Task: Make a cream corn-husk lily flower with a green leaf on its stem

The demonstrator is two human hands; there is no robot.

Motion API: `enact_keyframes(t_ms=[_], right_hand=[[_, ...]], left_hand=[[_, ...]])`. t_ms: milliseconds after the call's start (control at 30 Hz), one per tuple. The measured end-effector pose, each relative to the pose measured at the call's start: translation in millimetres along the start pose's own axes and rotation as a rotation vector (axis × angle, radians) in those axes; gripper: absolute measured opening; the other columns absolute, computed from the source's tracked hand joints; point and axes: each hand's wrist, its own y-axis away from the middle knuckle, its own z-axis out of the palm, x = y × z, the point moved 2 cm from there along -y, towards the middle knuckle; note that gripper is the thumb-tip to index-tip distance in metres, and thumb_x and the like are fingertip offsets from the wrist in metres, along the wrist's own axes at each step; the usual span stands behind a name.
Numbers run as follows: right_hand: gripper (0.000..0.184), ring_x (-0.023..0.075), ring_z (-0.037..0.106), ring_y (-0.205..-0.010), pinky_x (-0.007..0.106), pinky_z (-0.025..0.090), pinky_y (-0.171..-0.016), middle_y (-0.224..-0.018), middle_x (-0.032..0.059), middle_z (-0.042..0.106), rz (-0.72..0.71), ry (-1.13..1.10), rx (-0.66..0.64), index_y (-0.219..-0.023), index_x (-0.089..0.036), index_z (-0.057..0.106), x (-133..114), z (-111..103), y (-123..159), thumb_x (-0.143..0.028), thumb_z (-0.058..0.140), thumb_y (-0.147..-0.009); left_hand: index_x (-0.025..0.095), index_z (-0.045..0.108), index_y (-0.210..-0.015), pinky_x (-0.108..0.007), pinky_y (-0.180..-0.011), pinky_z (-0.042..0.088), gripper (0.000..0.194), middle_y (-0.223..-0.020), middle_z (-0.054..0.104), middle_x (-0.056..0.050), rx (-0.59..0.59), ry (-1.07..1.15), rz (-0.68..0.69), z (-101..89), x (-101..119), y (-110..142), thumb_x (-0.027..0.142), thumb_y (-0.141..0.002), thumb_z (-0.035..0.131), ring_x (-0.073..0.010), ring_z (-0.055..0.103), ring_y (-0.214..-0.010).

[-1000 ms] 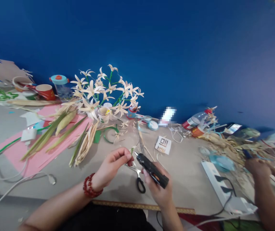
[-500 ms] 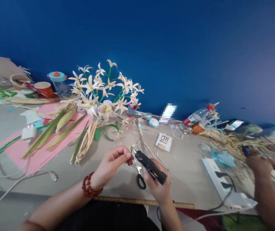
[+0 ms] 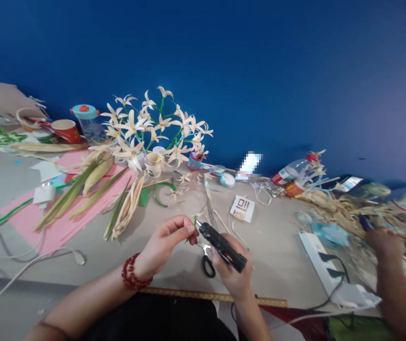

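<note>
Here my left hand [image 3: 174, 237] pinches a small green-tipped piece [image 3: 194, 220] between thumb and fingers, and my right hand [image 3: 233, 265] is wrapped around a black glue gun [image 3: 222, 246], its nozzle right by that piece; whether they touch, I can't tell. Scissors [image 3: 208, 266] lie on the table [image 3: 274, 251] beneath, between my hands. Beyond stand pale husk flowers [image 3: 153, 125] on green stems, pink paper [image 3: 57, 229] to the left, a white power strip [image 3: 318, 260] to the right, near another person's hand [image 3: 385, 244].

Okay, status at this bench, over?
Left hand pinching small green piece. Right hand gripping black glue gun, nozzle at piece. Scissors lying beneath, between hands.
</note>
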Motion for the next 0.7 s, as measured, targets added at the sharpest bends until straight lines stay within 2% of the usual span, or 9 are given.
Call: enact_keyframes(t_ms=[700], right_hand=[[0.008,0.0135,0.055,-0.054,0.024,0.043,-0.054,-0.064,-0.0028,0.056,0.018,0.004,-0.001,-0.076,-0.021,0.057,-1.2,-1.9,0.9,-0.021,0.059,-0.084]], left_hand=[[0.016,0.061,-0.075,-0.028,-0.077,0.042,0.022,-0.070,0.061,-0.002,0.000,0.010,-0.023,2.3,1.0,1.3,0.031,-0.091,0.061,-0.0154,0.054,-0.072]])
